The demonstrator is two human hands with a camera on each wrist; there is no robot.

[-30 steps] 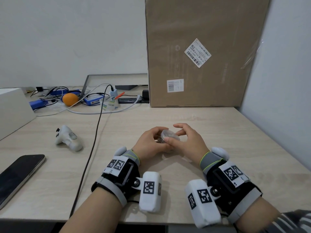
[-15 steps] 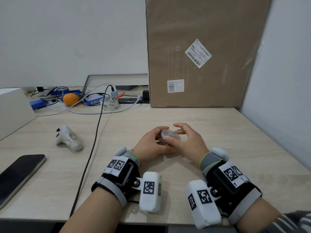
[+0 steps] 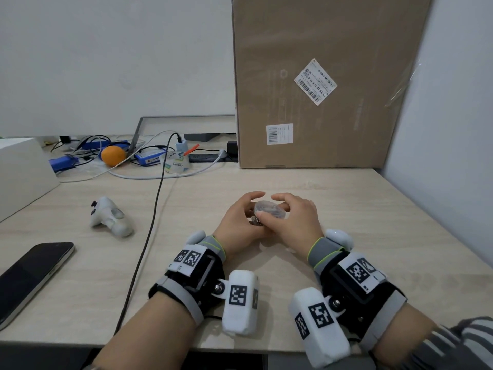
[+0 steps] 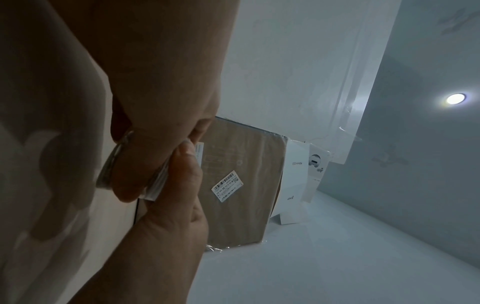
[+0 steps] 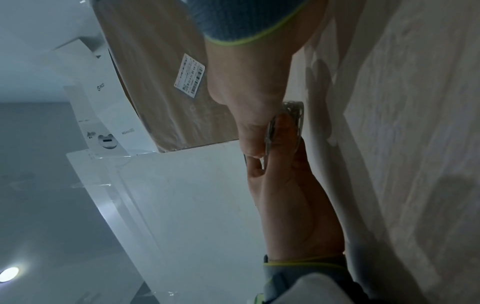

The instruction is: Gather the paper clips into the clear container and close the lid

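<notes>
The left hand and right hand meet over the middle of the wooden desk, both curled round a small clear container held between them. The left fingers wrap its left side; the right thumb and fingers pinch the round clear lid on top. Whether the lid is fully seated cannot be told. Silvery paper clips glint through the container wall in the right wrist view; their number is hidden by the fingers. In the left wrist view only thin edges of the container show past the thumb.

Outward, a white game controller lies to the left, beyond a black cable crossing the desk. A dark phone is cut off at the left edge. Behind stand a big cardboard box, an orange amid tangled cables, and a white box.
</notes>
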